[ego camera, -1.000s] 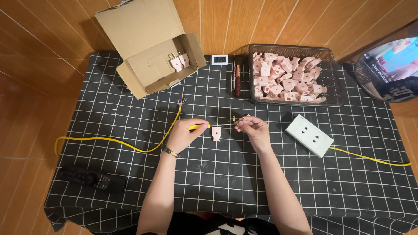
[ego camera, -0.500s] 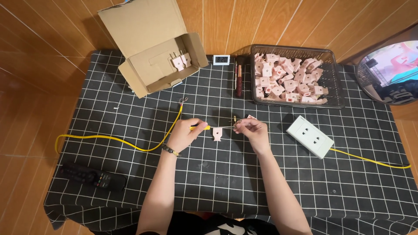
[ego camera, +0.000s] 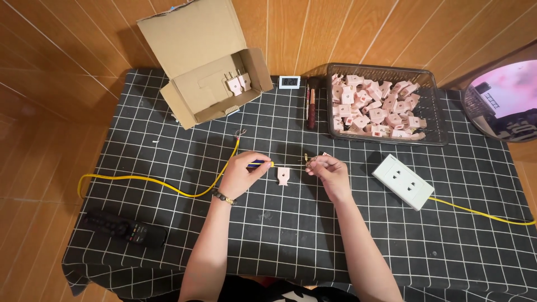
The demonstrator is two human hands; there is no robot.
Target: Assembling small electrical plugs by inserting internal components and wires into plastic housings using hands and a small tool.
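My left hand (ego camera: 241, 173) grips a small yellow-and-blue screwdriver (ego camera: 263, 164), its tip pointing right. My right hand (ego camera: 327, 170) pinches a pink plug part with metal prongs (ego camera: 309, 161) at its fingertips. Between the two hands a pink plug cover piece (ego camera: 283, 175) lies flat on the black gridded mat (ego camera: 279, 235). A yellow cable (ego camera: 168, 185) runs from the left of the mat up past my left hand to a bare end (ego camera: 240, 133).
An open cardboard box (ego camera: 207, 67) with two pink plugs stands at the back left. A dark tray (ego camera: 387, 103) holds several pink plugs. A white socket block (ego camera: 403, 181) with yellow cord sits right. A black remote (ego camera: 126, 228) lies front left. A small clock (ego camera: 289, 81) and a dark pen-like tool (ego camera: 311, 103) are at the back.
Both hands stay in nearly the same place; the fingers shift only slightly around the screwdriver and the plug part.
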